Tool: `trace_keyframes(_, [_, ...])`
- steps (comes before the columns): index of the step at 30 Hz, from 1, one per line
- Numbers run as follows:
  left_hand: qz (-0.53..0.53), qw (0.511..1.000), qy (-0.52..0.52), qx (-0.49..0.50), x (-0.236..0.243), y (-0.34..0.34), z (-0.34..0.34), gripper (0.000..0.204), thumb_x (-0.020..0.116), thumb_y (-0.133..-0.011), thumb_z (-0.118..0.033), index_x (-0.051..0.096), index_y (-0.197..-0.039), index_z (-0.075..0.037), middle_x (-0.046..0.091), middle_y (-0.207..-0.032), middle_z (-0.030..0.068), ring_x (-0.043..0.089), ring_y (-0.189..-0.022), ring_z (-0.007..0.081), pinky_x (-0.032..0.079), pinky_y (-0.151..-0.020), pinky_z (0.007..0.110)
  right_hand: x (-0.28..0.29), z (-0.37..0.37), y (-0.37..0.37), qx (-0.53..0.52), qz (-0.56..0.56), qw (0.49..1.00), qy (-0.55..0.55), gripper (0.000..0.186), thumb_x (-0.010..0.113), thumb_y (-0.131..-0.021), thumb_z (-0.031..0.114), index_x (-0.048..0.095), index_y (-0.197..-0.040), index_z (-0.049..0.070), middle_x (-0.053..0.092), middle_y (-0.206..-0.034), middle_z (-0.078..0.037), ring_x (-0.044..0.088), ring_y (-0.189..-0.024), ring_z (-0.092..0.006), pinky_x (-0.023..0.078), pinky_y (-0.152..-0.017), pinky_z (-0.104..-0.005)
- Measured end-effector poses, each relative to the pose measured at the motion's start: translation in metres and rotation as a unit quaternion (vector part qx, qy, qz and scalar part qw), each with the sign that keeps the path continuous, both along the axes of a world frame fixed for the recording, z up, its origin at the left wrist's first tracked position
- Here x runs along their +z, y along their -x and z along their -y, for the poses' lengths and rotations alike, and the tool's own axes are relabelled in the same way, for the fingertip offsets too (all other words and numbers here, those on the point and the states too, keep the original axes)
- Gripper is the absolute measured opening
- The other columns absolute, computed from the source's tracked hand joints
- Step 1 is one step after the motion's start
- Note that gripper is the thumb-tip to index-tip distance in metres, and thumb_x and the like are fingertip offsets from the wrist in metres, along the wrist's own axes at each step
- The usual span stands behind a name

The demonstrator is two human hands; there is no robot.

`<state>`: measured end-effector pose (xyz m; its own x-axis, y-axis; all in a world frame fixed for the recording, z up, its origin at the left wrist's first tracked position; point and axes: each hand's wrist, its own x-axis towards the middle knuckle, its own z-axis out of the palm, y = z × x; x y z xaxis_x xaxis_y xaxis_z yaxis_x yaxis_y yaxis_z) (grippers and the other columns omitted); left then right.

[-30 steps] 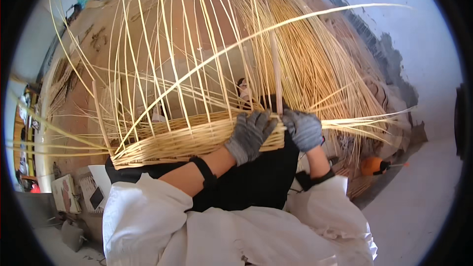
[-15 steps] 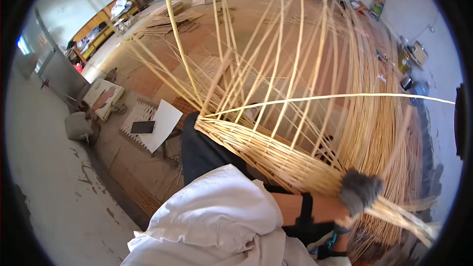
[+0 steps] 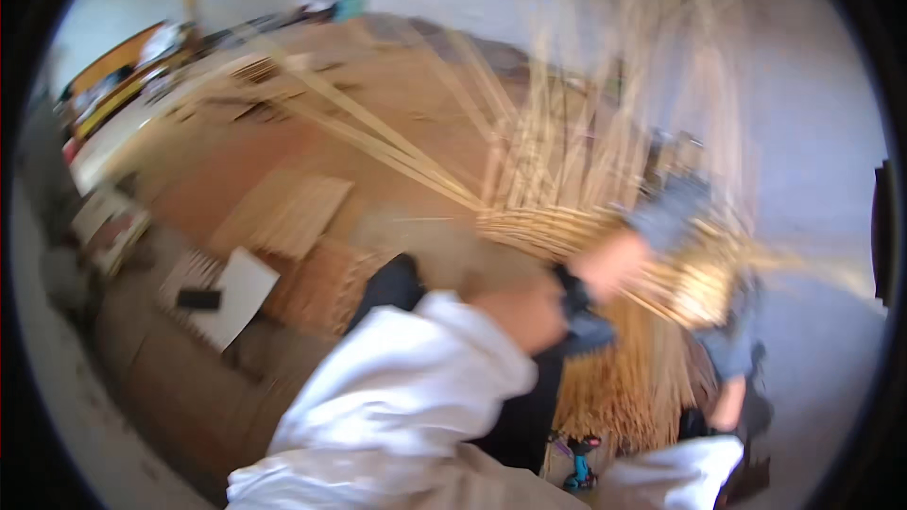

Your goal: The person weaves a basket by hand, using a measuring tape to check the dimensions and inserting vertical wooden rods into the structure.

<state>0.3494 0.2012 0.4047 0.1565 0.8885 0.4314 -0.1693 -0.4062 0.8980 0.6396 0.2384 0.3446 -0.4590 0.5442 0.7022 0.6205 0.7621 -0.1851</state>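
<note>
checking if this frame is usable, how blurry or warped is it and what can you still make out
Head view: heavy motion blur throughout; the gloved left hand on the woven basket and the right hand lower down are smeared, so their grip is unreadable. Head view: fisheye bends the edges inside a black round rim; the white sleeve and the paper sheet on the floor stay recognisable.

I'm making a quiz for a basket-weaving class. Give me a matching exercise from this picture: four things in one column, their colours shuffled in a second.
Things:
1. glove on the left hand
2. woven basket rim
3. sleeve
4. flat small object on the paper sheet

Colours:
A. white
B. black
C. grey
D. pale straw yellow

Pairs: 1-C, 2-D, 3-A, 4-B
</note>
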Motion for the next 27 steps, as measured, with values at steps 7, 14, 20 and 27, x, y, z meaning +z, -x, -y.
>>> trace_keyframes(7, [0.352, 0.923, 0.102, 0.119, -0.139, 0.152, -0.003, 0.033, 0.058, -0.087, -0.040, 0.050, -0.102, -0.012, 0.057, -0.098, 0.0088, 0.058, -0.088, 0.0224, 0.054, -0.071, 0.034, 0.007, 0.018, 0.136, -0.111, 0.444, 0.888, -0.048, 0.114, 0.082, -0.044, 0.050, 0.031, -0.138, 0.010, 0.037, -0.130, -0.028, 0.031, -0.125, -0.0434, 0.021, -0.108, -0.0476])
trace_keyframes(14, [0.399, 0.905, 0.074, 0.125, -0.219, 0.212, 0.019, 0.028, 0.055, -0.089, -0.036, 0.054, -0.094, -0.008, 0.056, -0.075, 0.0058, 0.057, -0.064, 0.0166, 0.053, -0.057, 0.029, -0.018, 0.030, 0.180, -0.032, 0.464, 0.885, 0.016, 0.097, 0.077, -0.045, 0.060, 0.052, -0.122, 0.006, 0.062, -0.095, -0.018, 0.060, -0.092, -0.0305, 0.041, -0.085, -0.0399])
trace_keyframes(20, [0.406, 0.878, 0.133, 0.216, -0.205, 0.216, 0.034, 0.027, 0.056, -0.089, -0.032, 0.054, -0.096, -0.006, 0.057, -0.078, 0.0082, 0.059, -0.065, 0.0175, 0.053, -0.053, 0.030, -0.006, 0.004, 0.207, 0.055, 0.255, 0.948, 0.183, 0.063, 0.053, -0.080, 0.058, 0.056, -0.118, 0.008, 0.065, -0.099, -0.017, 0.062, -0.092, -0.0293, 0.048, -0.081, -0.0382])
trace_keyframes(27, [0.372, 0.884, 0.229, 0.167, -0.242, 0.203, 0.087, 0.026, 0.067, -0.082, -0.035, 0.057, -0.083, -0.011, 0.052, -0.062, -0.0001, 0.049, -0.050, 0.0122, 0.045, -0.044, 0.026, -0.111, 0.028, 0.203, -0.067, 0.369, 0.873, 0.312, 0.061, 0.054, -0.075, 0.065, 0.067, -0.100, 0.011, 0.066, -0.097, -0.013, 0.061, -0.093, -0.0312, 0.047, -0.083, -0.0371])
